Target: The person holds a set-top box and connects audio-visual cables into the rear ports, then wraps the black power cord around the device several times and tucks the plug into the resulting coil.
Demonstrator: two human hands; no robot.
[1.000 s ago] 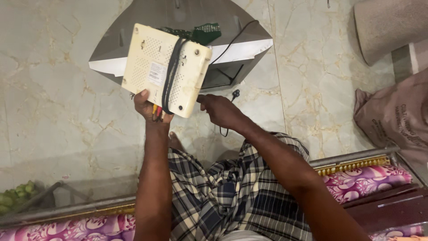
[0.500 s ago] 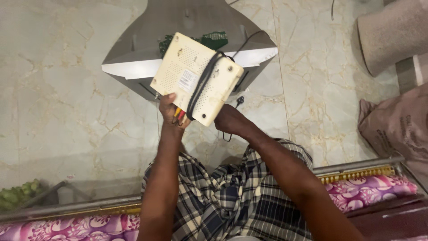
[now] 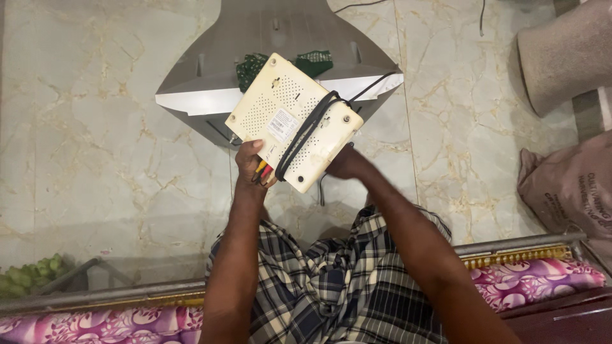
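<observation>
A cream plastic box (image 3: 294, 121) with vent holes and a label is held bottom-up above the floor. A black cable (image 3: 305, 130) is wrapped around it. My left hand (image 3: 250, 163) grips the box's near left corner, where red and yellow plugs (image 3: 262, 170) stick out. My right hand (image 3: 343, 167) is under the box's near right edge and mostly hidden by it. Behind the box stands a grey television casing (image 3: 280, 38) with green circuit boards (image 3: 255, 64) showing.
The floor is pale marble tile (image 3: 95, 146). A beige sack (image 3: 561, 51) and a brown printed bag (image 3: 574, 191) lie at the right. A metal-framed bed edge with pink floral cover (image 3: 535, 280) runs along the bottom. Green fruit (image 3: 29, 274) lies bottom left.
The box has turned clockwise and shifted right in my hands. My right hand has slid under its near edge. The view has shifted so the casing sits further right.
</observation>
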